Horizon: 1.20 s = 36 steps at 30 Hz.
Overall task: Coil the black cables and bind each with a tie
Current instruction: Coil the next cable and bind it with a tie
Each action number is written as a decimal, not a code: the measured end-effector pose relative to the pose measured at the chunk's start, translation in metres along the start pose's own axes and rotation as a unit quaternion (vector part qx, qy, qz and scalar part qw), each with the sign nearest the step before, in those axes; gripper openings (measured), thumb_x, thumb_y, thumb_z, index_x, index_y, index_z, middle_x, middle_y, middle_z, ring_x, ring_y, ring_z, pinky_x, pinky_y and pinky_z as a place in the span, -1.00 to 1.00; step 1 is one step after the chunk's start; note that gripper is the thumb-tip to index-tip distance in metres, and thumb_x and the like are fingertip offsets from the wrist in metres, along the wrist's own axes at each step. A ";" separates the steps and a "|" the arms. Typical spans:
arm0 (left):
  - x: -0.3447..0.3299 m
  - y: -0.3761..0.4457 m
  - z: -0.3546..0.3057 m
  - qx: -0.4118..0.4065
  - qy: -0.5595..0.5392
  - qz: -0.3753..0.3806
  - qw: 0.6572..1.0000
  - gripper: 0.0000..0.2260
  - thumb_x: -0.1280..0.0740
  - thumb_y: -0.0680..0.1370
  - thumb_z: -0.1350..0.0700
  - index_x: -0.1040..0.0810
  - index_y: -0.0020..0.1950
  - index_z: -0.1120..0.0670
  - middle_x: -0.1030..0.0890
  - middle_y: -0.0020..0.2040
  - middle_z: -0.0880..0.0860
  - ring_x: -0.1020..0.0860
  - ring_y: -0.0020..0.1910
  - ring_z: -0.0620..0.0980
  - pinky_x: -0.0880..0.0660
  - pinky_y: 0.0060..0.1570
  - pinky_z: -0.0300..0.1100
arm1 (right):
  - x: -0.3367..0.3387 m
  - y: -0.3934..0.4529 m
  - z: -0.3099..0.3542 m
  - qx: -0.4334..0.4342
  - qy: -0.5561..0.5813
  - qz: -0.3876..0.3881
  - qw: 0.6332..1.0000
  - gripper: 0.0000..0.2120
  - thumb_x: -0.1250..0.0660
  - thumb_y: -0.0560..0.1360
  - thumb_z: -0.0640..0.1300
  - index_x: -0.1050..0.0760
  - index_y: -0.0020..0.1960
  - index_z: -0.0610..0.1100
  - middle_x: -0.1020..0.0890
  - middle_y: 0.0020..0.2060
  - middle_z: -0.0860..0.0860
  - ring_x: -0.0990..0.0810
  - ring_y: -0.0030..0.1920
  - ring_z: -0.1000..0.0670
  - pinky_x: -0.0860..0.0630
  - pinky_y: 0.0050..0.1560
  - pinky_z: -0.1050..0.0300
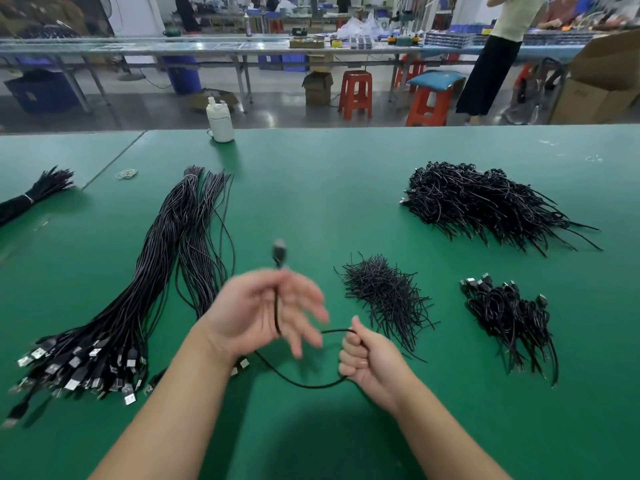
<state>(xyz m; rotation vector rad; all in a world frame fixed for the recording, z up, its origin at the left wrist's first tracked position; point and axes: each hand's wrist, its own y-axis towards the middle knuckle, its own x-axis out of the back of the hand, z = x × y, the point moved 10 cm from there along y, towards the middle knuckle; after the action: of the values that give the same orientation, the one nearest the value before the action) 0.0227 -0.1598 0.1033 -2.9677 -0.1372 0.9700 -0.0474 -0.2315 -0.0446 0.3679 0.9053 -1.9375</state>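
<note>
At the far left a tied bundle of black cables (33, 194) runs off the frame edge, so only its splayed end shows on the green table (311, 188). Beside it the long bundle of uncoiled cables (166, 258) stretches from a bound tip near the back down to a fan of plug ends at the near left; the lowest plugs are blurred and partly cut off by the frame. A small loop of pale bands (126, 173) lies between the two bundles, and a white bottle (220, 121) stands at the table's far edge.

The left hand (263, 313) is smeared by motion. Its fingers are spread and loosely bent, a single black cable (304, 384) runs up across the palm, and the blurred plug (279, 252) sticks up above the fingertips; how firmly it grips cannot be told. The cable sags in a loop above the table to the right hand (363, 358), a closed fist around it with the thumb up. Bare green cloth lies between the forearms and towards the near edge.

Right of the hands sits a heap of black ties (384, 292), then a small pile of coiled cables (509, 313), with a large pile of coiled cables (485, 202) behind; individual coils are hard to separate. Open table remains at the far right.
</note>
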 end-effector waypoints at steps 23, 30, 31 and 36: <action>0.002 0.001 0.042 0.130 0.197 0.020 0.972 -0.58 -0.11 0.68 0.01 -0.61 0.14 0.30 -0.68 -0.20 0.22 -0.70 -0.23 0.14 -0.53 -0.40 -0.23 | -0.036 -0.014 0.026 0.041 -0.036 0.065 0.996 -0.67 -0.25 0.54 0.02 -0.40 -0.36 -0.08 -0.15 -0.54 0.08 -0.09 -0.53 0.08 -0.17 -0.44 0.19; 0.068 0.008 0.036 0.044 0.323 -0.327 0.887 -0.67 -0.08 0.71 0.07 -0.53 0.21 0.25 -0.67 0.11 0.21 -0.66 0.09 0.11 -0.54 0.22 0.00 | -0.044 -0.022 0.051 0.080 -0.196 0.086 0.973 -0.64 -0.20 0.61 0.03 -0.35 -0.33 -0.06 -0.10 -0.47 0.02 -0.04 -0.43 0.00 -0.13 -0.42 0.19; 0.069 0.010 0.030 -0.024 0.218 -0.353 0.909 -0.65 -0.05 0.72 0.07 -0.51 0.23 0.26 -0.66 0.12 0.22 -0.65 0.11 0.09 -0.54 0.22 -0.02 | -0.045 -0.021 0.046 0.076 -0.221 0.087 0.968 -0.61 -0.18 0.64 0.02 -0.35 -0.34 -0.06 -0.11 -0.48 0.01 -0.04 -0.43 0.00 -0.15 -0.42 0.20; 0.066 0.014 0.003 -0.198 -0.171 -0.316 0.912 -0.63 -0.03 0.71 0.05 -0.53 0.09 0.26 -0.69 -0.18 0.14 -0.69 -0.21 0.01 -0.60 -0.25 -0.19 | -0.046 -0.016 0.016 0.047 -0.267 0.084 0.959 -0.59 -0.16 0.66 0.02 -0.34 -0.35 -0.07 -0.17 -0.49 0.01 -0.10 -0.46 0.02 -0.16 -0.42 0.20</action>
<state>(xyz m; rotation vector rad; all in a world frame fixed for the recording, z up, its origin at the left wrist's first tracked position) 0.0749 -0.1677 0.0610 -2.6718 -1.3445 1.4471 -0.0353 -0.2093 0.0003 -0.0331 0.4150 -1.7927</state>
